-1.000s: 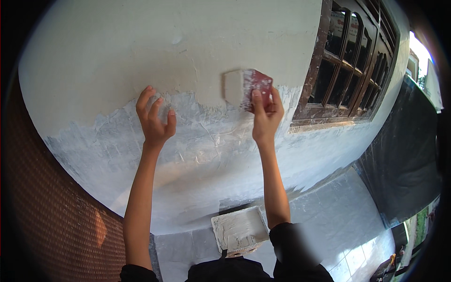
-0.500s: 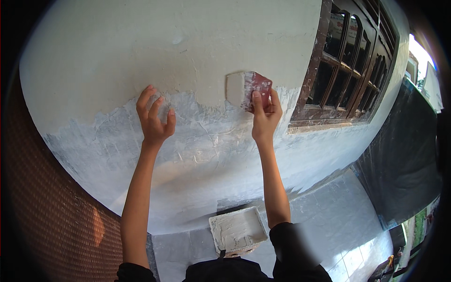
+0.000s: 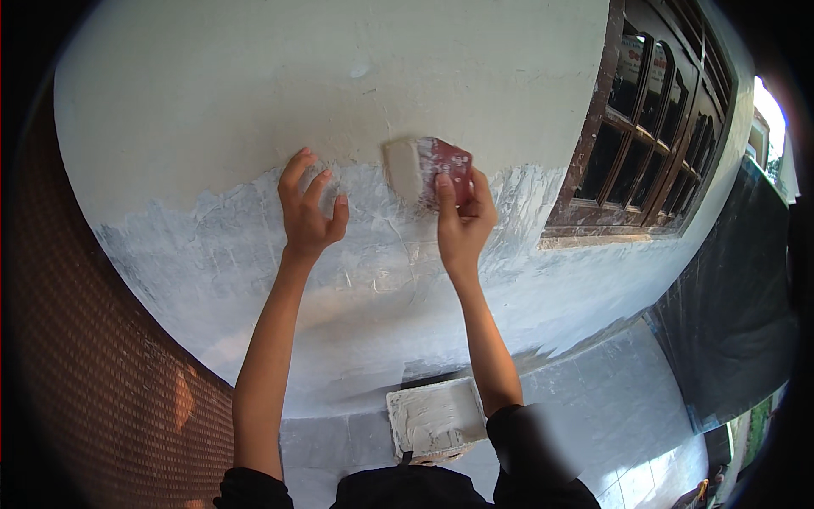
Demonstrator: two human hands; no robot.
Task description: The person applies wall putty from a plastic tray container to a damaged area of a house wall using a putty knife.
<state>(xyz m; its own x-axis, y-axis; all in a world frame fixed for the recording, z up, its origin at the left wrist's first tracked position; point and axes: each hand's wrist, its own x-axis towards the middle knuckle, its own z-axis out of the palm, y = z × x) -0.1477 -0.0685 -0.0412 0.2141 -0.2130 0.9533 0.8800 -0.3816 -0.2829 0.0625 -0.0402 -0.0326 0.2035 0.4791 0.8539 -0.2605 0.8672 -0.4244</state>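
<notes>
My right hand (image 3: 465, 225) grips a flat dark-red putty scraper (image 3: 449, 168) between thumb and fingers. A thick band of pale filler (image 3: 404, 172) covers the scraper's left part, close against the wall (image 3: 254, 93). Whether its edge touches the wall, I cannot tell. To the left, my left hand (image 3: 309, 206) is raised in front of the wall with its fingers apart and nothing in them. The wall's upper part is smooth cream; below a ragged line it is patchy grey-white. Both hands are near that line.
A shallow tray of pale filler (image 3: 434, 417) stands low in front of me on grey tiles (image 3: 585, 382). A brown wooden window (image 3: 640, 127) is set in the wall at the right. A woven brown panel (image 3: 110, 365) borders the left, a dark sheet (image 3: 729, 288) the far right.
The scraper in my right hand has shifted left and slightly down along the wall. My left hand keeps its spread pose. The whole view has shifted a little, moving the window rightward.
</notes>
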